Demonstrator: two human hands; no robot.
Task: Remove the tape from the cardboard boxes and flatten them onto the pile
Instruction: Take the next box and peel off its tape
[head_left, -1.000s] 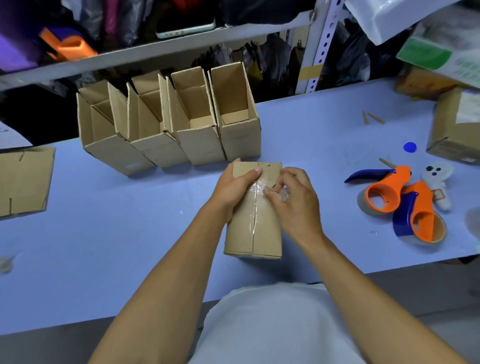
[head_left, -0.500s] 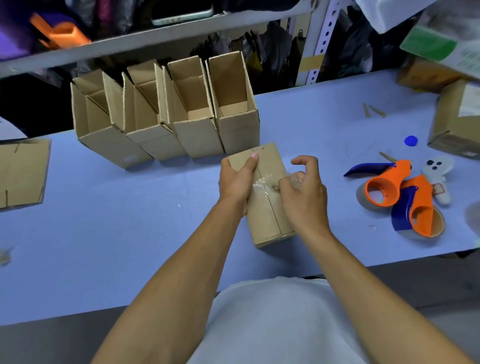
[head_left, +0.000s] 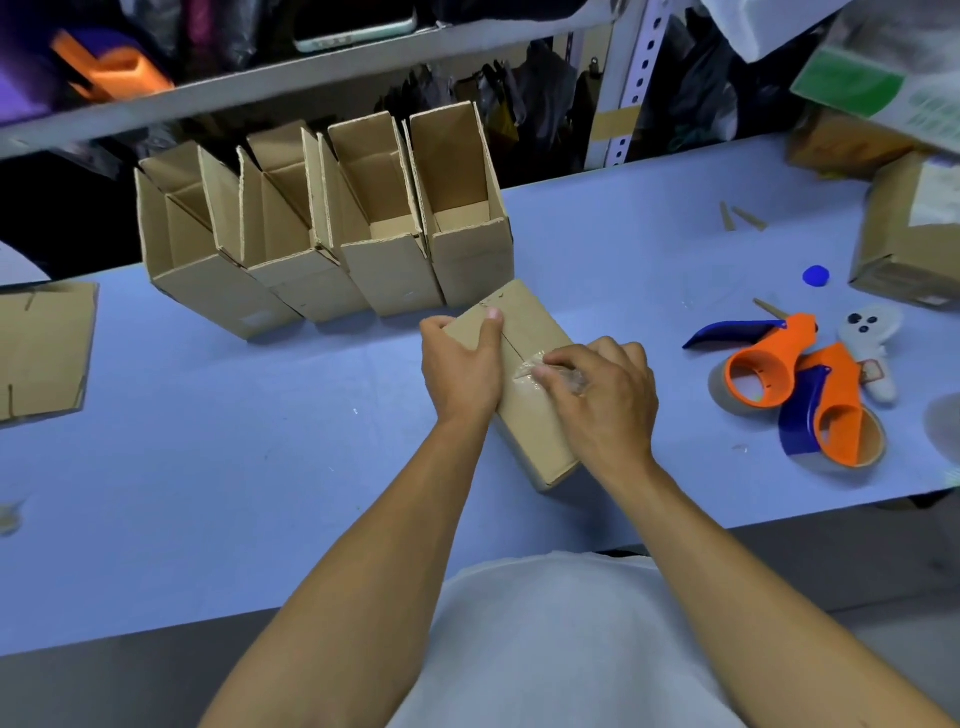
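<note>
A small closed cardboard box (head_left: 530, 332) lies on the blue table (head_left: 260, 441) in front of me, its seam facing up. My left hand (head_left: 462, 369) grips its left side, thumb on top. My right hand (head_left: 602, 395) pinches a crumpled strip of clear tape (head_left: 530, 366) that is partly peeled off the seam. Behind the box stands a row of several open cardboard boxes (head_left: 332, 234). A flattened cardboard piece (head_left: 41, 348) lies at the table's left edge.
Two orange-and-blue tape dispensers (head_left: 800, 395) and a white toy-like object (head_left: 867, 338) lie at the right. Another cardboard box (head_left: 909, 234) sits at the far right, and a blue cap (head_left: 815, 275) lies near it. A metal shelf (head_left: 311, 67) runs behind the table.
The box has turned so its far end points left and away. My right hand has pulled the tape further along the seam, and my left hand has shifted its grip on the box's side.
</note>
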